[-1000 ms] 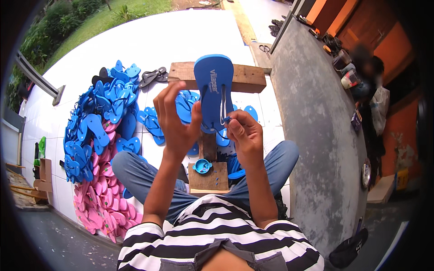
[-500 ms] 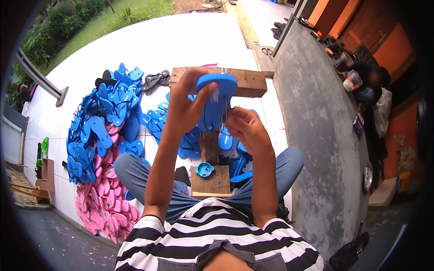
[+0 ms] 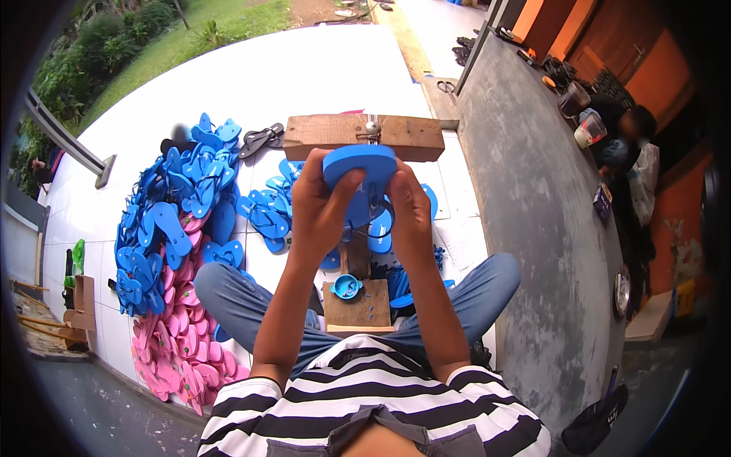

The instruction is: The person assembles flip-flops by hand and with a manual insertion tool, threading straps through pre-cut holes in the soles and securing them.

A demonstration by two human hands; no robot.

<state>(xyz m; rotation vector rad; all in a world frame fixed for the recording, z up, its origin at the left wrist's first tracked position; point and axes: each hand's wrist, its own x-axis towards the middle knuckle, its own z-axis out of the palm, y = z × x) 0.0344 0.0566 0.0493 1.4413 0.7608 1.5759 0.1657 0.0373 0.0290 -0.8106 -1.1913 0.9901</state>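
A blue flip-flop sole (image 3: pixel 360 164) is held up in front of me, its upper end tilted over toward me. My left hand (image 3: pixel 321 204) grips its left side with the thumb on top. My right hand (image 3: pixel 408 209) holds its right side, fingers by the blue strap (image 3: pixel 378 228) hanging under it. Below them stands a wooden jig (image 3: pixel 356 303) between my knees, with a small blue cup (image 3: pixel 346 286) on its board. A wooden crossbeam (image 3: pixel 364 135) with a metal fitting lies just beyond the sole.
A heap of blue flip-flops (image 3: pixel 171 209) and pink ones (image 3: pixel 169 346) covers the white tiles at my left. More blue pairs (image 3: pixel 266 213) lie near the jig. Black straps (image 3: pixel 259 139) lie farther back. A grey concrete ledge (image 3: pixel 533 228) runs along the right, where another person (image 3: pixel 628 145) sits.
The sole stood upright a second ago; both hands have tipped its top end down toward me and closed in on its sides.
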